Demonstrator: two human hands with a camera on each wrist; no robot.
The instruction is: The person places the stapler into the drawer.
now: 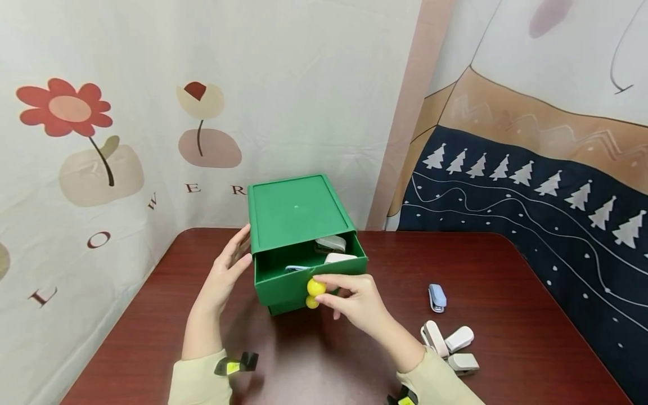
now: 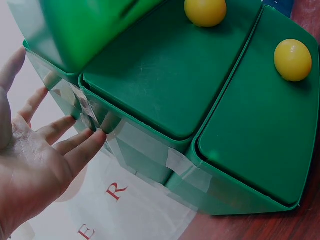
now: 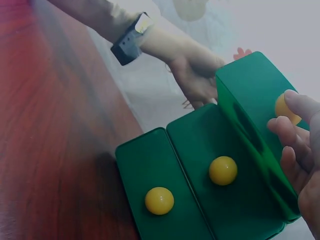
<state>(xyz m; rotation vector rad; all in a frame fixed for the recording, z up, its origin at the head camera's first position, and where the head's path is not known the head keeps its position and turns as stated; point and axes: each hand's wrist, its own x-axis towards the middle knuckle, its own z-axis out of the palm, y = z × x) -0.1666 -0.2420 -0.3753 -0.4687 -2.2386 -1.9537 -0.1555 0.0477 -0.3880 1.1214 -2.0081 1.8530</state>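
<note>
A green drawer cabinet [image 1: 298, 211] stands on the table, its top drawer [image 1: 283, 284] pulled part way out. My right hand [image 1: 361, 301] pinches the round yellow knob [image 1: 316, 287] of that drawer between thumb and fingers. Inside lie a grey stapler [image 1: 331, 243], a white item [image 1: 340, 257] and the edge of something blue [image 1: 296, 268]. With fingers spread, my left hand [image 2: 47, 155] touches the cabinet's left side with its fingertips. The two lower drawers, each with a yellow knob [image 3: 223, 170], are closed in the right wrist view.
On the table to the right lie a small blue stapler [image 1: 437, 298], a white stapler [image 1: 459, 338], a pinkish-white stapler [image 1: 434, 338] and a grey stapler [image 1: 463, 363]. A printed cloth [image 1: 324, 101] hangs behind the reddish-brown table [image 1: 395, 281].
</note>
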